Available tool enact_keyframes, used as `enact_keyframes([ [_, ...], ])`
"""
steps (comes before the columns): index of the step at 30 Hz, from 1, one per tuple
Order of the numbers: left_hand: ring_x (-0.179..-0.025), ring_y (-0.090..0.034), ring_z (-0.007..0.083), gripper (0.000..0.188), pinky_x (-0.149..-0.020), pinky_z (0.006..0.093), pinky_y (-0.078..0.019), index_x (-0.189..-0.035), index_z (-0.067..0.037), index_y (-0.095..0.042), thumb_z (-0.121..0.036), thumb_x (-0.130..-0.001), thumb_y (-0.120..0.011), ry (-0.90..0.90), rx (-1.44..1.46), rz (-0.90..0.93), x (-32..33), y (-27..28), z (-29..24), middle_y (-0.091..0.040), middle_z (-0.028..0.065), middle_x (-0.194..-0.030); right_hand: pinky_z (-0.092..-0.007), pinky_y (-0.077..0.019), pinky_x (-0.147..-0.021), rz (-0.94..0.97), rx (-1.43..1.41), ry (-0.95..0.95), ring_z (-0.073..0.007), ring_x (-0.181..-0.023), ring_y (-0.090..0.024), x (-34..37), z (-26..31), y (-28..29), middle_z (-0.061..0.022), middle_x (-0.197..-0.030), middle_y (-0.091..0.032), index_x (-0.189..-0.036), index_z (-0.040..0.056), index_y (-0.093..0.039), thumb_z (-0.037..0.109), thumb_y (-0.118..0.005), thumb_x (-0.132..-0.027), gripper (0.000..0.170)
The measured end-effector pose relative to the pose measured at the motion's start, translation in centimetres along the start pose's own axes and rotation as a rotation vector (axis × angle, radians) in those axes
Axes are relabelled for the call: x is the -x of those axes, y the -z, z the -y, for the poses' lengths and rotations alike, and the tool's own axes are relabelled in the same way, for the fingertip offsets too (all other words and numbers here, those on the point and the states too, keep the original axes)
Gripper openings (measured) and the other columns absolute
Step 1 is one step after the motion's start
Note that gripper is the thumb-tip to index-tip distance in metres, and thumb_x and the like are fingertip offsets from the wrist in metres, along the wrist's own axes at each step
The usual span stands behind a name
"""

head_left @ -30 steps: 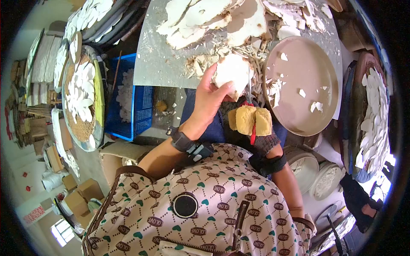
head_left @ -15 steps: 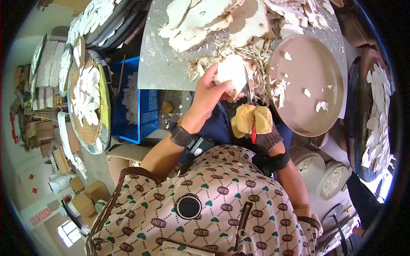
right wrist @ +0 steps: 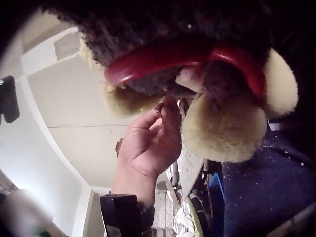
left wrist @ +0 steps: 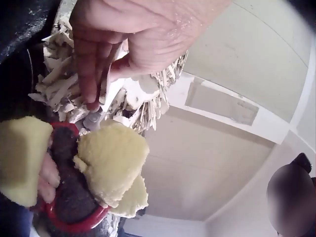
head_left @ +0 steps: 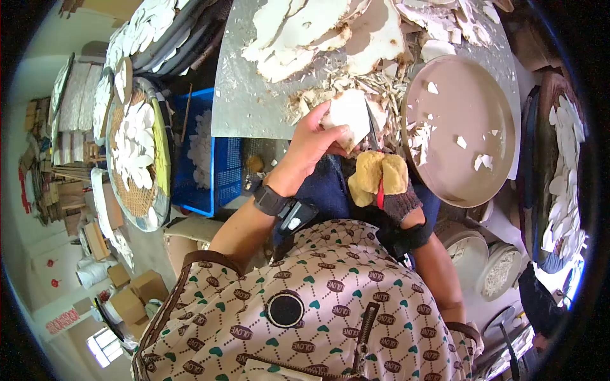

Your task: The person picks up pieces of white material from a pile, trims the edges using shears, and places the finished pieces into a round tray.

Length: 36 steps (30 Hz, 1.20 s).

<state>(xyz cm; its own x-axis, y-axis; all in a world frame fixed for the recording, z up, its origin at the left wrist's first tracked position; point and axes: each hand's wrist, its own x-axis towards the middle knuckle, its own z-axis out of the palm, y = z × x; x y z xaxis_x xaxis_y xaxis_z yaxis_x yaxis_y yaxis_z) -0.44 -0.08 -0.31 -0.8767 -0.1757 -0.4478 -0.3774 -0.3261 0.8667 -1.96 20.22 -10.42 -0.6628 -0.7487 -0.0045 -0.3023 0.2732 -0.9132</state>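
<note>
A flat white piece (head_left: 349, 117) is pinched between the thumb and fingers of the left hand (head_left: 302, 149), above the table's near edge. The right hand (head_left: 399, 202), in a dark knitted glove with yellow sponge pads (head_left: 375, 174) around the fingers, grips red-handled scissors (left wrist: 81, 226). Their dark blades lie along the right edge of the white piece. In the left wrist view the left hand (left wrist: 133, 37) is just above the gloved right hand (left wrist: 69, 170). The right wrist view shows the red handle (right wrist: 143, 64) around the gloved fingers and the left hand (right wrist: 150, 148) beyond.
Large white slabs (head_left: 298, 28) and heaped trimmings lie on the metal table (head_left: 244, 105). A round tan tray (head_left: 460, 181) with several white fragments stands at right. A blue crate (head_left: 227, 184) and a woven tray (head_left: 127, 193) of white pieces are at left. Buckets stand lower right.
The head view has shifted slightly. My right hand and the scissors have come a little closer to the white piece, the blades now along its right edge. My left hand keeps its pinch.
</note>
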Motion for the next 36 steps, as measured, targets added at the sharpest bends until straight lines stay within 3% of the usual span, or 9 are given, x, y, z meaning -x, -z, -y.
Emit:
enact_keyframes([
  [7,-0.091,-0.057,0.0125,0.026,-0.075,0.022,-0.0459,-0.108,-0.001,-0.056,-0.001,-0.081,-0.054,-0.217,-0.002,0.004,-0.1,1.8,-0.5,-0.059,0.0079,-0.104,-0.0334,-0.0443,-0.087,-0.071,-1.02,-0.097,-0.0204,-0.101,-0.055,-0.3,1.1,0.6,-0.0098,-0.108,-0.056,-0.112,0.0041,-0.05,0.016,-0.054,-0.085,0.03],
  [9,-0.092,-0.056,0.0115,0.02,-0.077,0.0211,-0.0433,-0.099,-0.002,-0.062,0.0,-0.081,-0.053,-0.454,-0.13,0.021,0.9,1.4,-1.6,-0.059,0.0051,-0.105,-0.0318,-0.046,-0.083,-0.046,-0.216,-0.113,-0.0181,-0.098,-0.056,0.0,4.5,2.9,-0.0063,-0.106,-0.057,-0.11,0.0086,-0.051,0.018,-0.061,-0.082,0.031],
  [10,-0.094,-0.055,0.0119,0.019,-0.079,0.0219,-0.0428,-0.094,-0.002,-0.064,0.002,-0.08,-0.051,-0.367,-0.188,0.017,1.4,1.9,-2.1,-0.057,0.0047,-0.11,-0.0318,-0.0448,-0.085,-0.061,-0.203,-0.102,-0.019,-0.099,-0.055,0.5,3.1,2.1,-0.0064,-0.107,-0.057,-0.111,0.0091,-0.051,0.018,-0.068,-0.076,0.04],
  [16,-0.093,-0.055,0.0117,0.026,-0.08,0.0249,-0.0437,-0.102,-0.002,-0.058,0.006,-0.08,-0.048,-0.092,0.14,0.203,2.3,3.2,-2.1,-0.053,0.0066,-0.116,-0.0343,-0.0397,-0.095,0.121,-1.613,-0.115,-0.0205,-0.108,-0.051,1.5,0.6,0.7,-0.0091,-0.117,-0.051,-0.12,0.0063,-0.043,0.019,-0.048,-0.089,0.034],
  [18,-0.088,-0.056,0.0116,0.036,-0.077,0.0254,-0.0457,-0.114,-0.002,-0.048,0.006,-0.079,-0.051,-0.352,-0.056,0.071,1.7,2.0,-1.0,-0.056,0.0086,-0.108,-0.0344,-0.0378,-0.098,0.263,-1.845,-0.052,-0.0205,-0.112,-0.048,1.3,0.9,0.9,-0.0094,-0.121,-0.049,-0.124,0.0062,-0.039,0.016,-0.047,-0.09,0.037],
  [21,-0.088,-0.058,0.0148,0.048,-0.078,0.0265,-0.0466,-0.122,-0.003,-0.039,0.006,-0.078,-0.055,-0.37,0.025,-0.055,2.1,0.5,-0.7,-0.058,0.0122,-0.103,-0.0339,-0.0382,-0.097,0.18,-0.762,-0.188,-0.0201,-0.112,-0.049,2.0,2.2,1.3,-0.0096,-0.12,-0.05,-0.124,0.006,-0.04,0.014,-0.049,-0.089,0.037],
  [23,-0.09,-0.058,0.0159,0.051,-0.078,0.0266,-0.0467,-0.124,-0.004,-0.037,0.005,-0.077,-0.057,-0.287,0.095,-0.09,2.2,0.2,-0.6,-0.059,0.0135,-0.101,-0.0342,-0.0382,-0.097,0.17,-0.624,-0.143,-0.0204,-0.111,-0.049,1.9,3.6,1.7,-0.01,-0.12,-0.05,-0.123,0.0044,-0.04,0.015,-0.048,-0.089,0.036],
  [29,-0.089,-0.058,0.0139,0.05,-0.076,0.025,-0.0468,-0.121,-0.005,-0.039,0.004,-0.077,-0.06,-0.205,0.015,-0.078,1.8,1.1,0.4,-0.06,0.0119,-0.098,-0.038,-0.0397,-0.096,0.263,-2.068,-0.168,-0.0239,-0.111,-0.05,1.4,2.4,0.4,-0.0125,-0.119,-0.051,-0.121,-0.0001,-0.041,0.018,-0.037,-0.093,0.033],
  [36,-0.086,-0.059,0.0139,0.054,-0.073,0.0251,-0.0476,-0.125,-0.006,-0.038,0.003,-0.077,-0.06,-0.181,-0.055,-0.034,1.3,1.3,1.0,-0.061,0.0114,-0.097,-0.0375,-0.0402,-0.096,0.127,-1.141,-0.276,-0.0237,-0.108,-0.052,2.0,2.3,1.0,-0.0136,-0.118,-0.052,-0.12,-0.001,-0.042,0.017,-0.037,-0.093,0.033],
])
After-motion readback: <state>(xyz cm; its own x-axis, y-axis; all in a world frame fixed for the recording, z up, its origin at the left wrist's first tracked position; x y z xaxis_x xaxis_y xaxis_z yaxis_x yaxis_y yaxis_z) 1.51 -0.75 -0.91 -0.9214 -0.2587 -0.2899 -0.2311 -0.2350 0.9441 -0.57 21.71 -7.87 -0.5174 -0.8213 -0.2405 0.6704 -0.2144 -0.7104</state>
